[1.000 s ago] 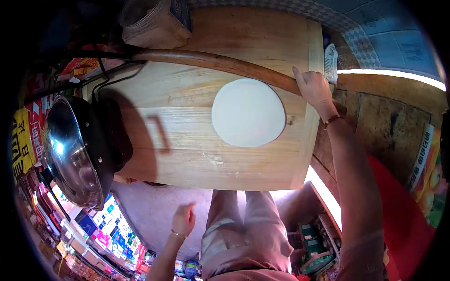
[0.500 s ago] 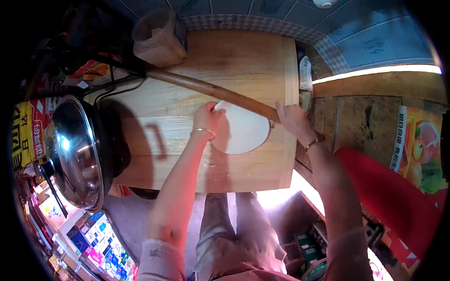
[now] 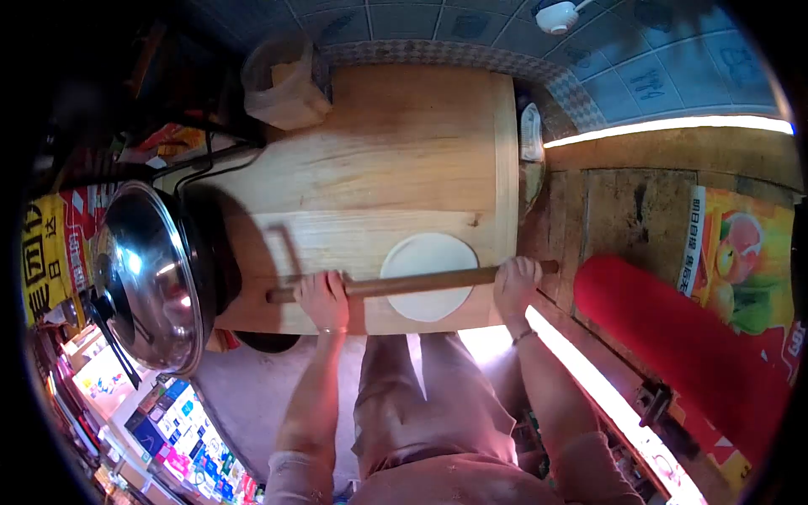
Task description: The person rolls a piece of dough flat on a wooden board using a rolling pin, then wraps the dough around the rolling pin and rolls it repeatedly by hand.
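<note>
A long wooden rolling pin (image 3: 379, 288) lies crosswise over a round, flat white sheet of dough (image 3: 431, 252) near the front edge of the wooden board (image 3: 379, 177). My left hand (image 3: 323, 300) is wrapped round the pin to the left of the dough. To the right of the dough, at the board's right edge, my right hand (image 3: 517, 284) grips the same pin close to its right end. Dough shows on both sides of the pin.
A wok with a shiny domed lid (image 3: 147, 269) stands left of the board, with black cables behind it. A clear plastic container (image 3: 290, 93) sits at the back left. On the right are a red cloth-like object (image 3: 665, 337) and a colourful printed box (image 3: 741, 261).
My left hand has let go of the dough's edge and taken hold of the pin. The pin has come nearer my body and lies level across the dough, which has also moved nearer.
</note>
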### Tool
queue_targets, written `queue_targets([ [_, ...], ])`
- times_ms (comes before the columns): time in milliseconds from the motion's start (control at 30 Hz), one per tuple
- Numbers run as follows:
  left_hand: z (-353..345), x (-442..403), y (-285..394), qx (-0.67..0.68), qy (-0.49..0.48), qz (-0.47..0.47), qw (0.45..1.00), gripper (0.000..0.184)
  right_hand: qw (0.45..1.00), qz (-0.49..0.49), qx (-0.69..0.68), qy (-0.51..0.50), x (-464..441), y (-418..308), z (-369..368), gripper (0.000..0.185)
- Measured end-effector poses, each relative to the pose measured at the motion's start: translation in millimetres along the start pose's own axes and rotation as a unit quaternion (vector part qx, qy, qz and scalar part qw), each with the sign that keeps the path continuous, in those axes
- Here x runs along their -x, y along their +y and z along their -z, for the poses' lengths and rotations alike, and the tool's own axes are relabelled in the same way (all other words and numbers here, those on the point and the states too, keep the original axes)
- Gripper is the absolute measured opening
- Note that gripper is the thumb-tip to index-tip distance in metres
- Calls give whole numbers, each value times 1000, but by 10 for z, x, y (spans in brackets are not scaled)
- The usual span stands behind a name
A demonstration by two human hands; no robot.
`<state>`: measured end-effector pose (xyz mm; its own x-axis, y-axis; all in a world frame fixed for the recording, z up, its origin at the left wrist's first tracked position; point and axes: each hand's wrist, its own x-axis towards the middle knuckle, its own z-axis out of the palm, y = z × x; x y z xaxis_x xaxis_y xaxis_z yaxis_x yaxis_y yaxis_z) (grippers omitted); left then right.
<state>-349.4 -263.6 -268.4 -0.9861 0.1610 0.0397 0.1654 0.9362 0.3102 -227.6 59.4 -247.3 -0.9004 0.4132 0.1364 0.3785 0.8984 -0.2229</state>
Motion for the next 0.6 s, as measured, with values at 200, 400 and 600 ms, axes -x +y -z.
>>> queue_targets([
  [200,-112,-553,102,-9,15,-20,1000,27,997,2,-5,-75,-611,-18,-209,10],
  [400,-61,-602,177,29,-12,18,999,33,998,26,4,-65,-638,-63,-137,13],
  [600,-34,-464,225,-37,-24,45,998,33,995,57,-6,-86,-676,14,-163,10],
])
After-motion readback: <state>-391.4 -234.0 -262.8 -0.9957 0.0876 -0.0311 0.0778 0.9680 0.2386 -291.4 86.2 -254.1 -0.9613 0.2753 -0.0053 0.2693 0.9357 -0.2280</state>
